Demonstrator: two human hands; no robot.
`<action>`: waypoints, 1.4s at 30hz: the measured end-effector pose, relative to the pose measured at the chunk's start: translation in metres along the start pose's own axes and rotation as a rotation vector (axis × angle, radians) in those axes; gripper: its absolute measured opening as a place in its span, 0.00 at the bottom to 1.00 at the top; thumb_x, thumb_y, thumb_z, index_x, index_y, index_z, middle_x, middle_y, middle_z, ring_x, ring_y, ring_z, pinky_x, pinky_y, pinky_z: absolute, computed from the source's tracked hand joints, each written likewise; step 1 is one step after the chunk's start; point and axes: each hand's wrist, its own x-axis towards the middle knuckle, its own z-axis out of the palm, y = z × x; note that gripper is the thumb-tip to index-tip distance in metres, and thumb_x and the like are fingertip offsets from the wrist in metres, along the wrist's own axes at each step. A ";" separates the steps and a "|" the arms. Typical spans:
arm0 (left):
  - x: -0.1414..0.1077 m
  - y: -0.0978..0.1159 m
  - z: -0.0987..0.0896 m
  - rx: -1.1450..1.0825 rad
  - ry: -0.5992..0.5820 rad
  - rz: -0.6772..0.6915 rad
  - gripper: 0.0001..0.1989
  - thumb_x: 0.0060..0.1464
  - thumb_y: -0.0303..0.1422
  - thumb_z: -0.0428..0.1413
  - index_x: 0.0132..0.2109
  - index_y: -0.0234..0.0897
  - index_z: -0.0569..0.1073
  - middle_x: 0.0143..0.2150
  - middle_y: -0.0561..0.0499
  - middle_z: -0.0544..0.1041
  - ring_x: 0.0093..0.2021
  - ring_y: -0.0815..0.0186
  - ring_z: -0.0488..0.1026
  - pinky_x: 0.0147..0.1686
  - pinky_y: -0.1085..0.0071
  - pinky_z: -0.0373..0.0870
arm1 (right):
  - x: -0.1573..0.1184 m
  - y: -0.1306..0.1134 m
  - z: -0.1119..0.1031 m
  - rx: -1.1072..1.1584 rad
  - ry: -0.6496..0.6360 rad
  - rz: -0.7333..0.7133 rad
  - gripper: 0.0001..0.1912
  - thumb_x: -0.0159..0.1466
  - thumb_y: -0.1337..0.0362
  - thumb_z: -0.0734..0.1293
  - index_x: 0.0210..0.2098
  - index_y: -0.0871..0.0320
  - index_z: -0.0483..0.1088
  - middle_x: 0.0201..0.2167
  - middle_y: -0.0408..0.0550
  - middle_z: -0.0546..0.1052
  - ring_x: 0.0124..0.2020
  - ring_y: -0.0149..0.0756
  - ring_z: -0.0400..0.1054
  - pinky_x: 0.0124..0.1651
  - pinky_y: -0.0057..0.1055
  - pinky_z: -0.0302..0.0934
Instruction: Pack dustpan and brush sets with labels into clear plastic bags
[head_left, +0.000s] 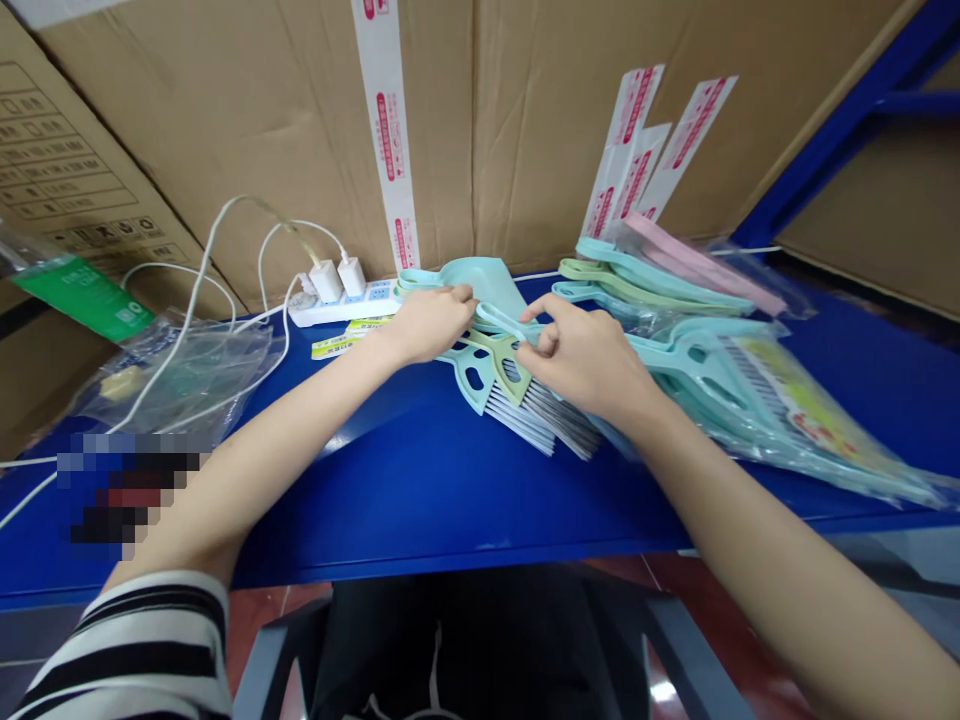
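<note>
A light blue brush point(474, 378) and a green brush point(513, 372) lie overlapped on the blue table, their grey bristles toward me. Behind them is a light blue dustpan point(484, 275). My left hand point(436, 322) rests over the handles, its fingers curled; what is under them is hidden. My right hand point(581, 350) is at a light blue handle point(501, 320), thumb and index finger bent around its end with a gap between them; whether it grips the handle is unclear. Bagged light blue dustpan sets point(720, 385) lie beside my right wrist.
A white power strip point(330, 312) with plugged-in chargers and white cables stands at the back left, near yellow labels point(337, 345). Clear plastic bags point(187, 370) lie at the left. Pink, green and blue handled pieces point(675, 280) are stacked back right. Cardboard boxes point(300, 130) stand behind.
</note>
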 end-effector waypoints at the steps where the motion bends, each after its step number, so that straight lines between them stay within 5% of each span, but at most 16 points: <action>1: 0.006 -0.003 0.000 -0.012 -0.002 0.009 0.16 0.65 0.28 0.44 0.49 0.30 0.76 0.47 0.39 0.78 0.46 0.55 0.77 0.42 0.63 0.71 | 0.000 0.001 0.000 0.005 0.021 -0.008 0.10 0.55 0.66 0.63 0.38 0.54 0.70 0.16 0.40 0.72 0.24 0.45 0.70 0.34 0.36 0.56; 8: 0.022 -0.023 0.000 -0.088 0.067 0.045 0.08 0.56 0.31 0.57 0.40 0.33 0.79 0.37 0.48 0.80 0.40 0.59 0.77 0.40 0.67 0.68 | -0.001 -0.003 -0.003 0.066 0.049 -0.001 0.11 0.57 0.67 0.64 0.40 0.56 0.72 0.19 0.42 0.75 0.24 0.43 0.72 0.36 0.37 0.58; 13: 0.013 -0.026 -0.004 -0.093 0.164 -0.004 0.09 0.57 0.33 0.56 0.37 0.32 0.78 0.33 0.48 0.78 0.36 0.60 0.77 0.37 0.67 0.67 | 0.000 -0.001 -0.005 0.149 0.091 -0.017 0.11 0.56 0.66 0.64 0.39 0.56 0.71 0.16 0.38 0.71 0.22 0.39 0.69 0.36 0.36 0.59; 22: -0.081 -0.034 -0.028 0.106 0.099 -0.002 0.17 0.66 0.37 0.44 0.41 0.38 0.77 0.41 0.46 0.80 0.38 0.58 0.78 0.35 0.65 0.67 | -0.005 -0.006 -0.013 0.243 0.210 -0.089 0.06 0.58 0.66 0.62 0.37 0.53 0.66 0.16 0.36 0.69 0.19 0.35 0.65 0.33 0.34 0.60; 28: -0.146 -0.024 -0.026 0.255 0.099 0.120 0.25 0.69 0.33 0.36 0.33 0.38 0.74 0.30 0.47 0.75 0.26 0.62 0.71 0.30 0.64 0.64 | -0.007 -0.006 -0.011 0.257 0.160 -0.145 0.10 0.61 0.63 0.63 0.42 0.54 0.67 0.17 0.36 0.69 0.19 0.35 0.63 0.33 0.34 0.59; 34: -0.166 -0.023 -0.022 0.056 0.083 0.304 0.19 0.68 0.29 0.41 0.31 0.38 0.70 0.28 0.51 0.73 0.22 0.65 0.67 0.26 0.66 0.60 | -0.005 -0.006 0.000 0.306 0.067 -0.153 0.11 0.60 0.64 0.63 0.43 0.55 0.66 0.17 0.34 0.67 0.19 0.33 0.61 0.32 0.32 0.57; 42: -0.188 -0.012 -0.021 -0.067 0.015 0.297 0.15 0.61 0.20 0.45 0.28 0.39 0.65 0.26 0.53 0.69 0.20 0.66 0.62 0.23 0.65 0.54 | -0.007 -0.012 0.007 0.189 0.104 -0.164 0.12 0.60 0.64 0.62 0.43 0.53 0.67 0.16 0.34 0.65 0.18 0.35 0.62 0.29 0.33 0.56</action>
